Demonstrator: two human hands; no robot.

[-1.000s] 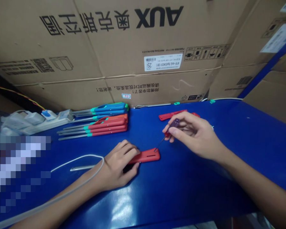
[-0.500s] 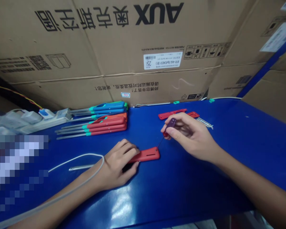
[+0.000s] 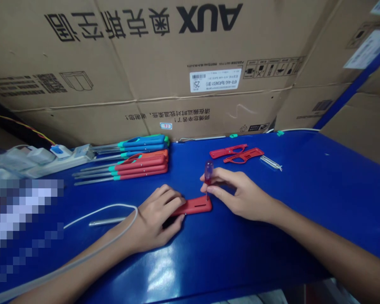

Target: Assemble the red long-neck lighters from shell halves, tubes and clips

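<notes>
Stock at far left rear: finished red and blue probes (image 3: 139, 162) lying flat in a row on the bench (image 3: 304, 190). Nearer, a white cable (image 3: 114, 207) loops over my left forearm, and a thin metal rod (image 3: 106, 221) lies beside my left hand (image 3: 160, 219); the hand hides whether it joins the casing. My left fingers (image 3: 169, 198) are closed down on the red casing (image 3: 194, 206), pinning it flat at mid-bench. Judgement: light, stiff moulded plastic, smooth, liable to skate on the glossy top, so best held over its broad middle, clear of the slot. At its right end stands the screwdriver (image 3: 208, 171), upright, tip on the casing. My right hand (image 3: 237, 194) pinches it low; it looks slim, light and prone to tilt. Two loose red half-shells (image 3: 237, 153) lie behind, apart.
</notes>
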